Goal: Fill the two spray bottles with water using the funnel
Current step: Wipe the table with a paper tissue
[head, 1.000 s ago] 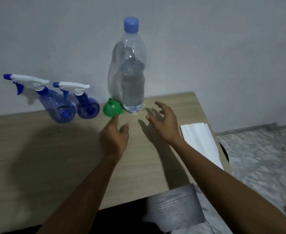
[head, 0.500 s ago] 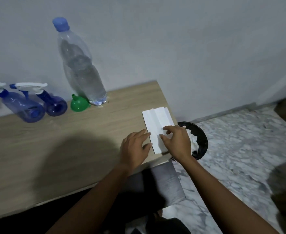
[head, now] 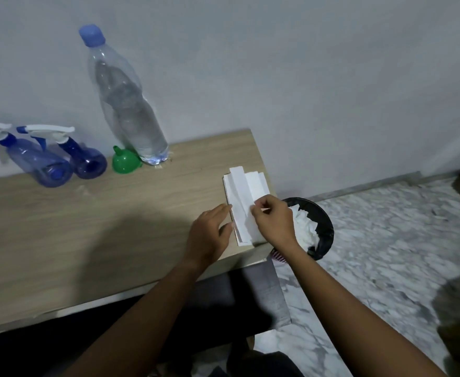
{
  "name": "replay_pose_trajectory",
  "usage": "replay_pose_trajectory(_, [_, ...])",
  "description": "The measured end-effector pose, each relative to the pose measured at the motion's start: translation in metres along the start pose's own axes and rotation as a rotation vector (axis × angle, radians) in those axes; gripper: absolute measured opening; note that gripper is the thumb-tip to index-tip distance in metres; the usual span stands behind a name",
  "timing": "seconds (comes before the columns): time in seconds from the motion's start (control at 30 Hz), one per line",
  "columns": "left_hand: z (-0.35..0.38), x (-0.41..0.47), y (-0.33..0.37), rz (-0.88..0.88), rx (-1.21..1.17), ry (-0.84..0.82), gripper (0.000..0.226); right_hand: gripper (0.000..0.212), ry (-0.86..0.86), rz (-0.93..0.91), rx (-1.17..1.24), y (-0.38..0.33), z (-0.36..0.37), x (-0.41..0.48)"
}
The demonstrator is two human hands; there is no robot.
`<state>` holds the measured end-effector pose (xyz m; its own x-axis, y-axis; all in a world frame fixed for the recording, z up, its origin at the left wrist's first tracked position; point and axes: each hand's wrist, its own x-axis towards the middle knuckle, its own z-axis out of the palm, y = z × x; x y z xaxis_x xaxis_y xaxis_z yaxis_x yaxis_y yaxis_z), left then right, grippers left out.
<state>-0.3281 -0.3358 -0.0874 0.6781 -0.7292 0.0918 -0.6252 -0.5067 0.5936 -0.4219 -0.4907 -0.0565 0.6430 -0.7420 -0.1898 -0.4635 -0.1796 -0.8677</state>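
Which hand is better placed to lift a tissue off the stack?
Right hand: its fingers pinch the top sheet of the tissue stack. The left hand lies flat at its edge.

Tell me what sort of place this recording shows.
Probably a room in a home: a light wooden table stands against a bare pale wall, on a grey-white marble floor, with a round black waste bin beside it.
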Motion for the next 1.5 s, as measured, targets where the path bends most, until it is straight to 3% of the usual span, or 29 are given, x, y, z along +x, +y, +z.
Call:
replay_pose_trajectory(0.1, [-0.001,0.001,0.001,-0.014,-0.068,0.032,0.049,0.017,-0.020,0.078,0.236,-0.011,-0.011,0.007])
replay_pose_trajectory(0.17, [0.001,0.003,0.003,-0.019,-0.069,0.033,0.051,0.020,0.017,0.095,0.266,-0.018,-0.021,0.014])
replay_pose_trajectory(0.33, [0.008,0.013,0.020,0.012,0.112,-0.112,0.061,0.032,-0.035,0.131,0.104,-0.018,-0.041,0.028])
replay_pose_trajectory(0.47, [0.018,0.022,0.025,0.034,0.328,-0.276,0.064,0.014,-0.025,0.134,0.048,-0.013,-0.048,0.028])
replay_pose_trajectory(0.87, [0.013,0.022,0.031,0.047,0.456,-0.305,0.064,0.012,0.037,-0.119,-0.058,-0.062,-0.080,0.017])
replay_pose_trajectory(1.2, [0.013,0.022,0.034,0.046,0.380,-0.296,0.063,0.009,0.058,-0.247,-0.072,-0.108,-0.107,0.008])
replay_pose_trajectory(1.37, [0.015,0.019,0.019,-0.116,-0.084,-0.189,0.053,0.009,0.085,-0.281,-0.104,-0.118,-0.116,0.004])
replay_pose_trajectory(1.5, [0.003,0.016,0.015,-0.124,-0.157,-0.130,0.044,0.011,0.075,-0.264,-0.100,-0.118,-0.114,0.004])
